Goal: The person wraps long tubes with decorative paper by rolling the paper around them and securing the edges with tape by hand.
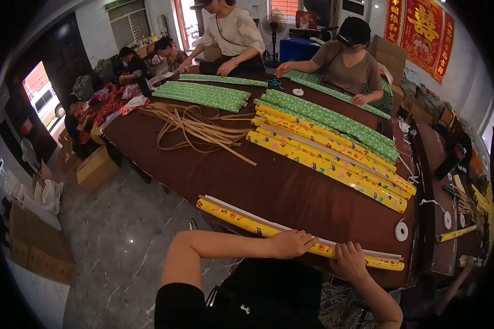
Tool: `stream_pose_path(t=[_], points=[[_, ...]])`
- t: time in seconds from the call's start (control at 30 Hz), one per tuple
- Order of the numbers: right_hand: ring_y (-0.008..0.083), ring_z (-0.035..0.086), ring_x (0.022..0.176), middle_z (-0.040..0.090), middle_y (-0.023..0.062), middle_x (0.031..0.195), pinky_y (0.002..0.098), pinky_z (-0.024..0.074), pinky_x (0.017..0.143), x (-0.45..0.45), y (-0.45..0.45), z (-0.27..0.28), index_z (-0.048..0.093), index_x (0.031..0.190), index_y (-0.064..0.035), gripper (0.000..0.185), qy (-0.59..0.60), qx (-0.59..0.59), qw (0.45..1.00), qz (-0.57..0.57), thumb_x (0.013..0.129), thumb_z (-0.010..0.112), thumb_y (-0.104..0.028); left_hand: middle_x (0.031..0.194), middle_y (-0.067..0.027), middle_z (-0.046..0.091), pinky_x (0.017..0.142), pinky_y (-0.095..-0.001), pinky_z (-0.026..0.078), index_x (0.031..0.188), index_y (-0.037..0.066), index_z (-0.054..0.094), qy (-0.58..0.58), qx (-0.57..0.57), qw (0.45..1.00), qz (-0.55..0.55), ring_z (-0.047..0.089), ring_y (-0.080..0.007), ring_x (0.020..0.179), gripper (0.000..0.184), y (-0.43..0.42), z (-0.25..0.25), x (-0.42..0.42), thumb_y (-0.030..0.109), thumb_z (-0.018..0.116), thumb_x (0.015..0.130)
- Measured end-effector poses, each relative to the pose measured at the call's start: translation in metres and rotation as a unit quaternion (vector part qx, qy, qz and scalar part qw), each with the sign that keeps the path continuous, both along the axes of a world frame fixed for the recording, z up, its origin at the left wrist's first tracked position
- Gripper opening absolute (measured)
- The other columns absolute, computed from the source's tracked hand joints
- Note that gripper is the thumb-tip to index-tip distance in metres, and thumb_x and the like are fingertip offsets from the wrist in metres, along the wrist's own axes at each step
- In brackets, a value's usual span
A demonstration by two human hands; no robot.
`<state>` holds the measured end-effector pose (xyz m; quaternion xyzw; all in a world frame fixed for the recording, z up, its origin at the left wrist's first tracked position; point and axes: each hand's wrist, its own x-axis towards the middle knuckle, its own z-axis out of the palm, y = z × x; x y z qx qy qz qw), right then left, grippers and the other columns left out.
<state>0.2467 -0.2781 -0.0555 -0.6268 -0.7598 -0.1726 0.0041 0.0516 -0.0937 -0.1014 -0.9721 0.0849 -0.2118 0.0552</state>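
Along the near edge of the brown table lies a long yellow patterned roll (pixel 236 218) with a pale strip along its far side. My left hand (pixel 292 243) rests on the roll near its middle, fingers bent over it and pressed together. Just to the right, my right hand (pixel 349 260) grips the same roll, thumb and fingers closed around it. Both ends of the roll stick out past my hands. Farther back, several yellow patterned rolls (pixel 324 163) lie side by side.
Green patterned rolls (pixel 329 118) and a heap of brown strips (pixel 203 129) lie beyond. A white tape roll (pixel 402 231) sits at the right. Two people (pixel 348 60) work across the table; others sit at the far left. A cardboard box (pixel 96 168) stands on the floor.
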Motion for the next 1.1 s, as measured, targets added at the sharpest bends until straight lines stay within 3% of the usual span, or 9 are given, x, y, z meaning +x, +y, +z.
stream_pose_path(t=[0.2,0.27,0.4,0.7,0.83,0.93,1.1], points=[[0.0228,0.057,0.079,0.059,0.0070,0.084,0.0374,0.0459,0.070,0.009,-0.006,-0.014,0.059,0.098,-0.0036,0.029,-0.032,-0.003,0.999,0.011,0.078,0.064,-0.024,0.094,-0.0072,0.062,0.070,-0.0285,0.051,0.132,-0.002,0.054,-0.006,0.014,1.000,-0.011,0.061,-0.0179,0.079,0.049,-0.002,0.013,0.000,0.016,0.055,0.086],[0.0228,0.057,0.079,0.059,0.0069,0.083,0.0377,0.0460,0.069,0.006,-0.005,-0.011,0.059,0.098,-0.0036,0.027,-0.044,0.020,0.999,0.006,0.078,0.062,-0.022,0.090,-0.0057,0.061,0.070,-0.0275,0.051,0.130,-0.002,0.055,-0.082,0.056,0.995,-0.008,0.060,-0.0169,0.078,0.047,0.000,0.019,0.000,0.016,0.055,0.086],[0.0238,0.057,0.077,0.058,0.0076,0.082,0.0386,0.0464,0.068,0.007,-0.004,-0.015,0.058,0.097,-0.0032,0.025,-0.037,0.032,0.999,-0.001,0.079,0.059,-0.020,0.088,-0.0052,0.060,0.071,-0.0271,0.051,0.128,-0.001,0.057,-0.095,0.064,0.993,-0.006,0.060,-0.0168,0.078,0.046,0.000,0.013,0.001,0.016,0.055,0.086],[0.0232,0.054,0.073,0.057,0.0071,0.078,0.0389,0.0438,0.066,-0.007,-0.006,-0.009,0.059,0.093,-0.0034,0.045,0.004,0.018,1.000,-0.011,0.073,0.075,-0.041,0.088,-0.0067,0.061,0.076,-0.0309,0.051,0.121,-0.001,0.061,-0.112,0.046,0.992,-0.027,0.060,-0.0194,0.082,0.041,0.000,0.006,-0.001,0.015,0.058,0.084],[0.0243,0.055,0.073,0.056,0.0087,0.076,0.0391,0.0431,0.065,0.000,-0.012,-0.022,0.059,0.093,-0.0030,0.040,0.008,0.002,1.000,-0.028,0.076,0.073,-0.037,0.095,-0.0094,0.062,0.081,-0.0334,0.050,0.120,-0.001,0.061,-0.088,0.008,0.996,-0.016,0.059,-0.0220,0.088,0.042,0.000,-0.003,0.002,0.019,0.060,0.084],[0.0243,0.055,0.074,0.055,0.0092,0.075,0.0397,0.0428,0.065,-0.001,-0.013,-0.027,0.058,0.093,-0.0021,0.040,-0.004,0.029,0.999,-0.041,0.078,0.072,-0.036,0.101,-0.0110,0.061,0.083,-0.0347,0.049,0.124,-0.003,0.059,-0.059,-0.096,0.991,-0.077,0.058,-0.0236,0.091,0.052,0.004,0.006,0.005,0.025,0.065,0.080],[0.0263,0.055,0.077,0.055,0.0103,0.079,0.0406,0.0427,0.069,0.013,-0.013,-0.041,0.058,0.096,0.0001,0.043,0.005,0.000,0.999,-0.042,0.079,0.070,-0.037,0.100,-0.0109,0.062,0.083,-0.0344,0.049,0.124,-0.008,0.057,-0.080,-0.053,0.994,-0.062,0.058,-0.0247,0.091,0.051,0.001,-0.002,0.012,0.022,0.061,0.083]])
